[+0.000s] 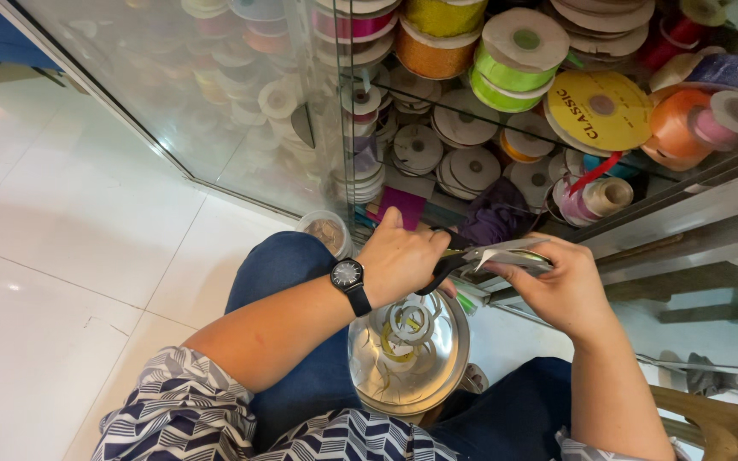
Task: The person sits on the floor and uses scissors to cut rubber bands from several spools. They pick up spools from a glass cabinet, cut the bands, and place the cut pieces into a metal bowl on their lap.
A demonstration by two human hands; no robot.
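My left hand (403, 256), with a black wristwatch on the wrist, grips the black handles of a pair of scissors (459, 260). The scissor blades close on a strip of silver-grey ribbon (514, 252) that my right hand (557, 290) pinches and holds taut. Both hands hover above a round metal bowl (369, 376) resting between my knees. Inside the bowl lie loose ribbon pieces and a small ribbon spool (410, 323).
A glass display cabinet (215, 94) full of coloured ribbon spools (506, 60) stands right in front of me. A small round container (326, 230) sits by my left knee. White floor tiles (61, 256) spread to the left. A wooden chair arm (711, 418) shows at lower right.
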